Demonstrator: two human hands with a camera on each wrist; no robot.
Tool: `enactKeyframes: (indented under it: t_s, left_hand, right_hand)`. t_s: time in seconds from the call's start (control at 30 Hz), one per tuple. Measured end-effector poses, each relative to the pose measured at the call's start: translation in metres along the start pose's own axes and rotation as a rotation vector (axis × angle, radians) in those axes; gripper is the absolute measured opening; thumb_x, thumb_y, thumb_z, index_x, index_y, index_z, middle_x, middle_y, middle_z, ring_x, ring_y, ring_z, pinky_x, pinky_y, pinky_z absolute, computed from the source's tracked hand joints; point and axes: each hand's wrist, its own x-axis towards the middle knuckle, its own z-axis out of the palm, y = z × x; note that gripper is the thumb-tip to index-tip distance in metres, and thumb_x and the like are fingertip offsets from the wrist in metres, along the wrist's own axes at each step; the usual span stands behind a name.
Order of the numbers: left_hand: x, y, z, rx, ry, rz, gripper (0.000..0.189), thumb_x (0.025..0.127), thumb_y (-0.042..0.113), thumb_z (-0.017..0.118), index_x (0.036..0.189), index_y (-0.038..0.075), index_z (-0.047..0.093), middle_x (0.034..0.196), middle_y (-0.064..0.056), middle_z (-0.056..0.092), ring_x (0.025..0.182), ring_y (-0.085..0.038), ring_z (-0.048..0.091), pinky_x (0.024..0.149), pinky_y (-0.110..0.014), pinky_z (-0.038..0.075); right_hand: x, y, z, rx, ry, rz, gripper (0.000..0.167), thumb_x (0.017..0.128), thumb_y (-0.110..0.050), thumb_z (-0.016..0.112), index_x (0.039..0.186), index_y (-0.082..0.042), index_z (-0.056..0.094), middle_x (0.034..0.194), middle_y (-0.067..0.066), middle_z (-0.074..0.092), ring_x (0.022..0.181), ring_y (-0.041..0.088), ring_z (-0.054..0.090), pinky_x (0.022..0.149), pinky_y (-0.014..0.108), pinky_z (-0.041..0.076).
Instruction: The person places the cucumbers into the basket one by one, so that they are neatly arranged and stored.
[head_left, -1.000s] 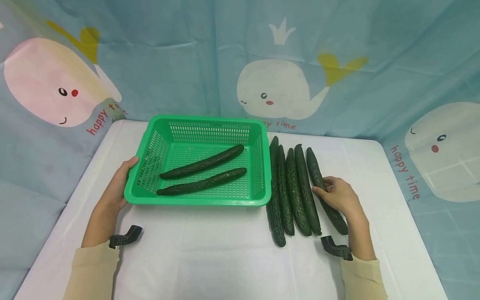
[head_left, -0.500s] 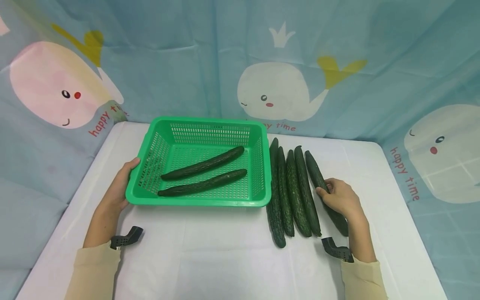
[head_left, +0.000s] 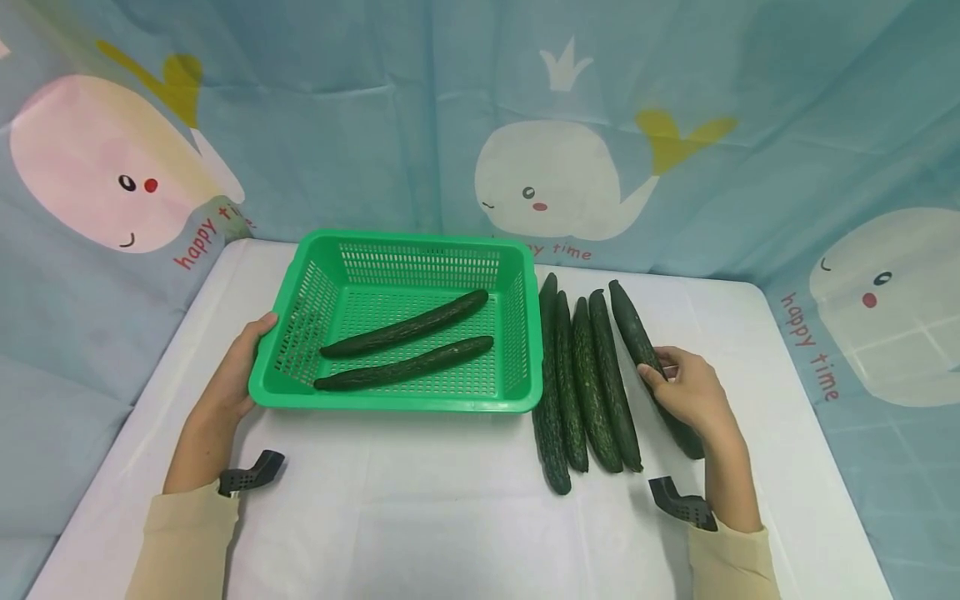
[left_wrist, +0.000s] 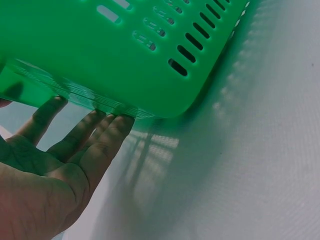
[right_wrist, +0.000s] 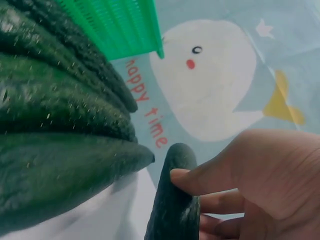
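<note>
In the head view my right hand [head_left: 686, 387] pinches a dark green cucumber [head_left: 633, 325], thumb on one side and fingers on the other. The right wrist view shows the thumb pressed on this cucumber [right_wrist: 177, 210] near its far end. Just left of it, several more cucumbers [head_left: 588, 383] lie side by side. Two cucumbers [head_left: 408, 325] rest inside a green slotted plastic basket [head_left: 397, 403]. My left hand [head_left: 236, 367] is at the basket's left side; in the left wrist view the fingers [left_wrist: 107, 142] reach out fairly straight, their tips against the basket's outer wall.
A white cloth [head_left: 450, 517] covers the table under everything. Behind it and at both sides hangs a blue curtain [head_left: 337, 150] with printed whales. The basket's right side stands close against the leftmost cucumber of the row.
My right hand has shifted its cucumber slightly toward the back of the table, its thumb now wrapped more closely against it. The left hand and the basket stay in place.
</note>
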Motion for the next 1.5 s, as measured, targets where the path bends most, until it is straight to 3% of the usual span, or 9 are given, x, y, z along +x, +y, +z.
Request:
enactKeyframes:
  t_s: [0.4,0.57,0.8,0.93,1.03,1.13,1.3,1.5]
  left_hand:
    - [-0.002,-0.004,0.006,-0.018,0.037,-0.034,0.080,0.110,0.061,0.035,0.171,0.013,0.017,0.169,-0.019,0.029,0.116,0.007,0.060,0.090,-0.013,0.058]
    - [0.001,-0.003,0.004,-0.034,0.019,-0.011,0.078,0.110,0.059,0.034,0.171,0.014,0.016,0.166,-0.017,0.032,0.117,0.007,0.062,0.092,-0.014,0.059]
    - [0.002,-0.002,0.001,-0.038,0.019,-0.005,0.078,0.111,0.058,0.035,0.171,0.012,0.015,0.162,-0.014,0.038,0.116,0.006,0.063,0.092,-0.015,0.060]
    - [0.000,-0.003,0.000,-0.033,0.025,0.004,0.078,0.111,0.057,0.035,0.171,0.012,0.015,0.163,-0.014,0.037,0.117,0.006,0.061,0.092,-0.014,0.059]
    - [-0.002,-0.003,-0.002,-0.042,0.036,0.008,0.077,0.111,0.056,0.035,0.171,0.011,0.015,0.156,-0.008,0.043,0.116,0.005,0.062,0.090,-0.015,0.060]
    - [-0.002,-0.003,-0.002,-0.048,0.037,0.012,0.077,0.111,0.056,0.036,0.171,0.011,0.016,0.154,-0.005,0.045,0.116,0.006,0.063,0.091,-0.015,0.060]
    - [0.001,-0.003,-0.001,-0.031,0.033,0.008,0.076,0.111,0.056,0.035,0.171,0.012,0.016,0.169,-0.017,0.031,0.117,0.008,0.060,0.092,-0.013,0.058]
    - [0.003,-0.004,-0.001,-0.014,0.046,0.015,0.076,0.112,0.055,0.035,0.170,0.010,0.017,0.170,-0.020,0.030,0.116,0.008,0.063,0.090,-0.013,0.059]
  right_hand:
    - [-0.007,-0.021,-0.007,0.078,0.128,-0.156,0.053,0.107,-0.028,0.065,0.147,0.005,0.057,0.132,0.034,0.065,0.116,0.053,0.067,0.093,0.066,0.058]
    - [-0.007,-0.039,-0.007,0.090,0.138,-0.210,0.052,0.107,-0.027,0.065,0.148,0.003,0.057,0.139,0.031,0.062,0.122,0.051,0.064,0.097,0.066,0.057]
    - [-0.002,-0.065,-0.012,0.086,0.164,-0.317,0.047,0.105,-0.019,0.067,0.146,0.002,0.058,0.130,0.027,0.066,0.115,0.044,0.066,0.099,0.064,0.056]
    - [0.001,-0.083,-0.013,0.117,0.139,-0.378,0.045,0.104,-0.014,0.069,0.145,0.002,0.060,0.130,0.024,0.067,0.114,0.041,0.068,0.099,0.061,0.058]
    - [0.002,-0.097,-0.012,0.127,0.110,-0.418,0.044,0.103,-0.012,0.069,0.145,0.001,0.061,0.133,0.022,0.068,0.115,0.039,0.069,0.099,0.060,0.058]
    - [0.002,-0.110,-0.013,0.129,0.083,-0.447,0.042,0.103,-0.012,0.070,0.143,-0.002,0.063,0.126,0.019,0.070,0.109,0.034,0.068,0.097,0.057,0.058]
    - [-0.001,-0.131,-0.013,0.130,0.022,-0.494,0.042,0.102,-0.014,0.071,0.142,-0.006,0.065,0.117,0.012,0.072,0.100,0.026,0.066,0.092,0.049,0.056]
    - [-0.003,-0.166,-0.011,0.088,-0.037,-0.589,0.040,0.102,-0.019,0.073,0.140,-0.010,0.067,0.126,0.007,0.073,0.092,0.021,0.063,0.082,0.040,0.053]
